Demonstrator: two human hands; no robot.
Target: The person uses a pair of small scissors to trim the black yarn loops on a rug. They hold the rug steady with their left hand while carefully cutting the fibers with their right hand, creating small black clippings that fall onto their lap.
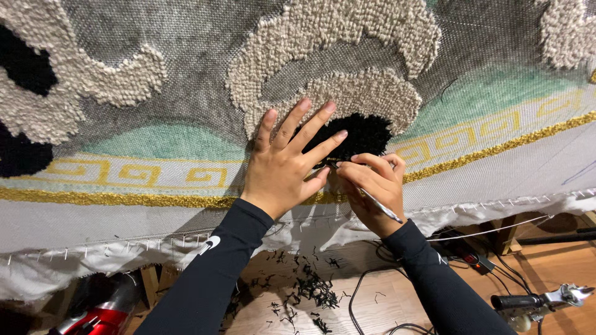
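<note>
A large tufting cloth (186,74) hangs stretched in front of me, with cream looped patches, pale green bands and a gold key border. My left hand (287,160) lies flat on it with fingers spread, fingertips touching a black tufted patch (365,133). My right hand (372,186) sits just below that patch and grips a thin silver tool (380,205), whose tip points at the patch's lower edge. Both arms wear black sleeves.
The cloth's white bottom edge (93,257) is pinned along a wooden frame. On the wooden floor lie black yarn clippings (313,288), black cables (366,298), a red machine (99,316) at the lower left and a handled power tool (540,303) at the lower right.
</note>
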